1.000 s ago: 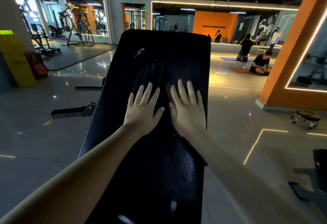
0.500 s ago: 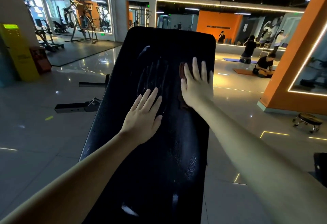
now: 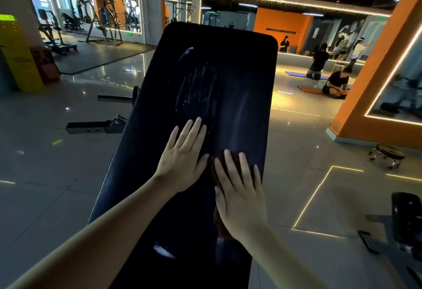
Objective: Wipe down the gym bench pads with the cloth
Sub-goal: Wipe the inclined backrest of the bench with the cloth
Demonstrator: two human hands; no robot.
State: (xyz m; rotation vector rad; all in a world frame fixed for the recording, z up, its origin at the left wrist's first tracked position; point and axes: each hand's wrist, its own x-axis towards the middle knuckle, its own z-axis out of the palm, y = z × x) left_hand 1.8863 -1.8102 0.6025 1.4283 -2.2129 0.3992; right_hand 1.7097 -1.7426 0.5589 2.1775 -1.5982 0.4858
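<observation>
A long black bench pad (image 3: 239, 78) slopes away from me up the middle of the view, with wet streaks on its upper left part. My left hand (image 3: 182, 163) lies flat on the pad with its fingers spread and nothing in it. Just to its right, my right hand (image 3: 239, 195) presses flat on a dark brown cloth (image 3: 215, 165), which shows only around the fingers and below the wrist; most of it is hidden under the palm.
The bench's metal frame bar (image 3: 91, 127) sticks out to the left. A small wheeled stool (image 3: 388, 154) stands right, by an orange pillar (image 3: 376, 97). Another bench's dark pad (image 3: 406, 218) is at lower right. People sit on mats (image 3: 335, 83) far right; weight machines (image 3: 102, 19) stand far left.
My right hand pushed the cloth up the pad's right side, then drew it back down toward me. My left hand stayed flat in nearly the same spot.
</observation>
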